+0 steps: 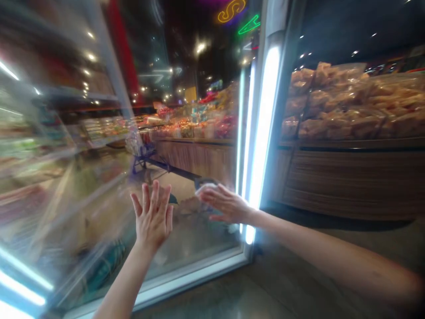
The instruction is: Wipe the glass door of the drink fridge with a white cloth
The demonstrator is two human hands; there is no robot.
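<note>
My left hand (154,217) is raised with its fingers spread, palm toward the glass door (195,235); it looks flat on or very near the pane. My right hand (229,204) reaches across the lit edge of the door with a white cloth (206,188) under its fingers, against the glass. The cloth shows only as a pale edge past the fingertips. A bright light strip (265,119) runs up the door's side, close to my right wrist. Reflections and motion blur cover much of the pane.
Beyond the door on the right, a wood-panelled display stand (352,186) bears piled clear bags (352,102) of tan goods. A shopping cart (142,150) appears in the glass. Blurred shelves (29,186) fill the left. Grey floor (282,283) lies below.
</note>
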